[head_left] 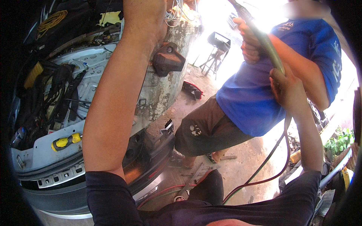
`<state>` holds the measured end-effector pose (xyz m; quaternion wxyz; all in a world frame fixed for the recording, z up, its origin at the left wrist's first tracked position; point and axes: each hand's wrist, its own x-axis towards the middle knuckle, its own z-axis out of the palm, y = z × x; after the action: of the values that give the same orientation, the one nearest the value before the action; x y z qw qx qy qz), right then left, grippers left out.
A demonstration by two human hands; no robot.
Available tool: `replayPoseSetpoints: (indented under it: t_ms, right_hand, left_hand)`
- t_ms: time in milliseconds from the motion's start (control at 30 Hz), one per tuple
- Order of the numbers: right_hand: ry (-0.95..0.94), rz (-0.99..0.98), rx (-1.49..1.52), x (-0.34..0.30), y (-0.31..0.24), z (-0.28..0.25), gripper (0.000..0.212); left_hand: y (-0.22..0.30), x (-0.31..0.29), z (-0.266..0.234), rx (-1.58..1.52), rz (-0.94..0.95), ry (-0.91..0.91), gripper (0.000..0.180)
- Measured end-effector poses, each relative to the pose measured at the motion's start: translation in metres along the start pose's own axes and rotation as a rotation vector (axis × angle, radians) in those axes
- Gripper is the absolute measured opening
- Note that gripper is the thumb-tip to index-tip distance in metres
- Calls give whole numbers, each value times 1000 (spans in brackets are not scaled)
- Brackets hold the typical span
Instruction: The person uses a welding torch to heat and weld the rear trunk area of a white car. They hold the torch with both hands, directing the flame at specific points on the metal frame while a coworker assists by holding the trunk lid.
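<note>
My left arm reaches up along the car to the top edge, where part of my left hand [146, 13] shows; its fingers are hidden. Beside that wrist, a dark bracket-like part [168, 59] sits on the worn, peeling body panel [160, 88]. My right hand [289, 88] is closed around the lower end of a thick olive-green torch handle [266, 43], which slants up to a grey fitting. A red and a green hose [264, 179] hang below that hand. Another person's hand [250, 43] is at the handle's upper part.
A person in a blue shirt [256, 94] stands close in front. At left lies the opened rear of a car [90, 67], with a yellow-black tool [66, 142] on its sill and a bumper [64, 197] below. A lamp on a stand [218, 42] is farther back; clutter lies at right.
</note>
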<state>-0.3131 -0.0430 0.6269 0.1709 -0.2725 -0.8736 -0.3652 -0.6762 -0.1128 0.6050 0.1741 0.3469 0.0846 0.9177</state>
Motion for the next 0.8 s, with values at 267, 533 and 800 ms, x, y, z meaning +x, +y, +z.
replayPoseSetpoints:
  t_ms: [267,533,800]
  right_hand:
    - [18,-10,-12,0,1,0,18]
    - [4,-19,-8,0,0,1,17]
    - [-5,-16,-19,-1,3,2,17]
  left_hand:
    - [-4,10,-11,146,31,29,18]
    - [4,-4,2,35,-50,27,20]
    - [6,-7,6,93,19,129,10]
